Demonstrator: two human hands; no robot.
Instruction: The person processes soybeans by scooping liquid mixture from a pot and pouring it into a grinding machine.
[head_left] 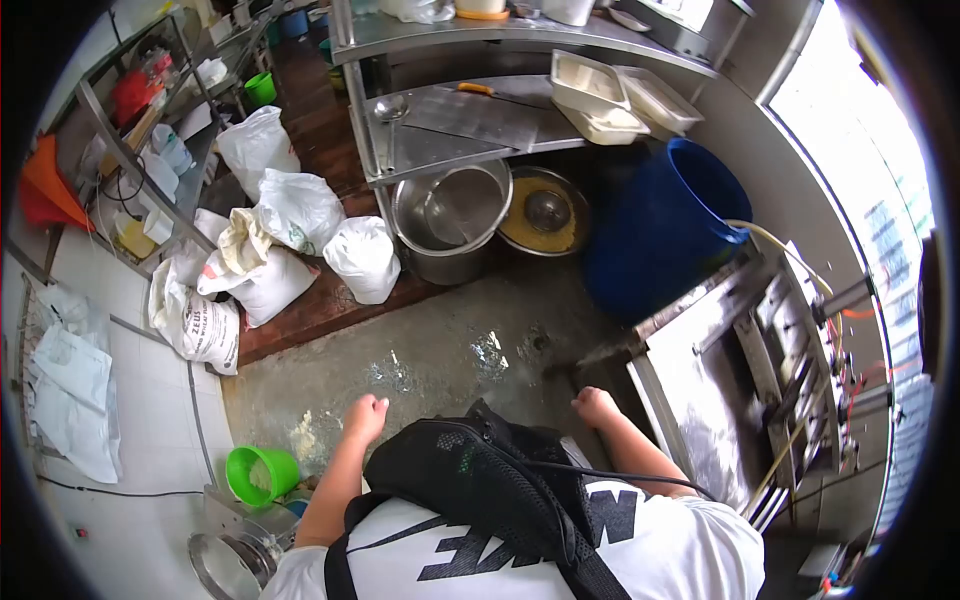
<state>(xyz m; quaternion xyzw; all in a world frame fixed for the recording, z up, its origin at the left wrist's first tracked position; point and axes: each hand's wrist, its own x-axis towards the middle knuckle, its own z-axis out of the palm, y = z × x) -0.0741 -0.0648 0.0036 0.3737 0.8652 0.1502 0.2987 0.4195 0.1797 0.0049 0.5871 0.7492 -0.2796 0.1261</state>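
Floor (300,385) just ahead of the fingers looks shiny, maybe wet, so a foot could slip there. The left hand (366,417) and right hand (596,406) both have curled-in fingers, and I see nothing in them, though a tiny thing could hide inside. The green bucket (288,470) is back and left of the left fingers; a careless kick could tip it and spill the pale stuff (261,474). The metal table (685,385) is to the right of the right fingers, and its hard edge could bump them. The feet are hidden under the black bag (440,450). Far right of the fingers, the machine parts (790,370) look blurry.
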